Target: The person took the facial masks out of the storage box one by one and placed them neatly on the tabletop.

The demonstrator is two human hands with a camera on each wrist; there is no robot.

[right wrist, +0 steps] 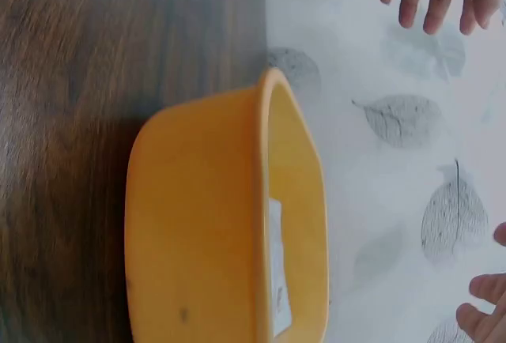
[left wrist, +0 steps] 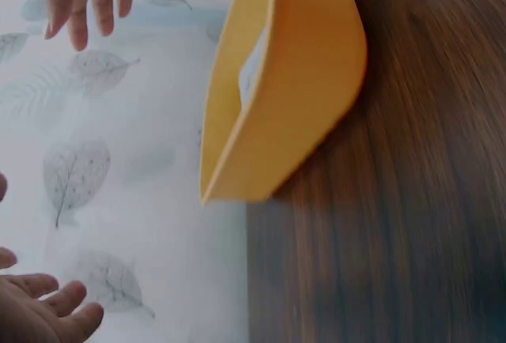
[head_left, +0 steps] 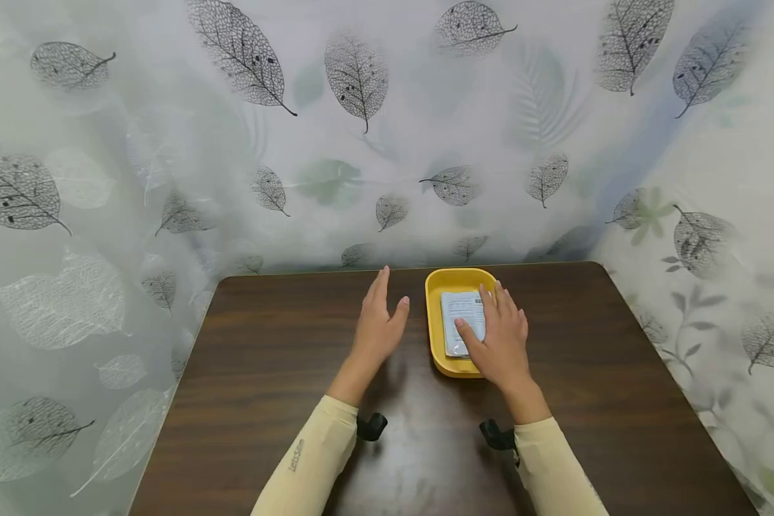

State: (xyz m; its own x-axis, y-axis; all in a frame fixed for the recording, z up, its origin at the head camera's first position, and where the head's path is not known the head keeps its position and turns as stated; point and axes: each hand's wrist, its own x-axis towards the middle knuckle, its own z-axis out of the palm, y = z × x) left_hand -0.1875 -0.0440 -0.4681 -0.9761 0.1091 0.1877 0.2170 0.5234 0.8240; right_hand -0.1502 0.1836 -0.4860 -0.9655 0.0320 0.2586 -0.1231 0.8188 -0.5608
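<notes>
A yellow plastic tub sits near the back edge of the table. Inside it lies a white packet with fine print and a glossy surface, like a stack of paper in clear plastic. My right hand is spread above the tub's right side, overlapping the packet in the head view; the right wrist view has its fingers raised above the rim. To the left of the tub my left hand is held up with straight fingers and thumb apart, holding nothing. Only a corner of the packet shows past the tub wall in the wrist views.
The dark wood-grain table ends at a back edge against a wall covering printed with leaves. Black wrist mounts stick out from inside both beige sleeves.
</notes>
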